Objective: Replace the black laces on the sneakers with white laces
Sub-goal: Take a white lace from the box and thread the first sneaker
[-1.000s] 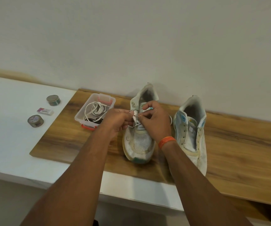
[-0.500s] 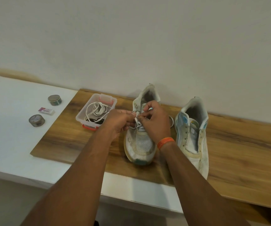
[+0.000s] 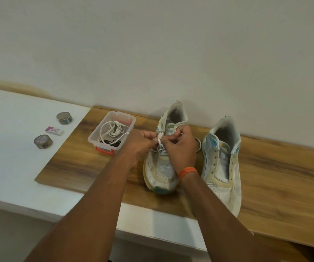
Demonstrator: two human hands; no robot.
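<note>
- Little has changed vs 1 s ago: both hands sit at the same spot on the left worn white mesh sneaker (image 3: 160,167), w/ only small finger shifts at the upper eyelets; the whole scene sits slightly lower-right in view, likely head motion.
- Meaning for the task, imo: lacing of this shoe w/ the white flat lace (image 3: 160,139) is in its upper rows and nearly done; no black lace shows on it.
- Left hand (image 3: 140,143): fingers curled, tips pinching the white lace at the shoe's throat, forearm running in from bottom-left.
- Right hand (image 3: 180,148): curled over the tongue area, thumb & forefinger pinching the same lace right beside the left fingertips; orange thread band (image 3: 187,172) on the wrist.
- Right-side pale sneaker w/ blue accents (image 3: 221,167) lies just beside, eyelets bare, no lace in.
- Clear plastic box w/ red clips (image 3: 112,134) stands near, left of the shoes on the wood-grain worktop (image 3: 275,186), holding a 2nd white lace coil (image 3: 112,129) over the black laces (image 3: 110,142).
- Next, prob.: finish the top eyelet, then lace the other shoe.
</note>
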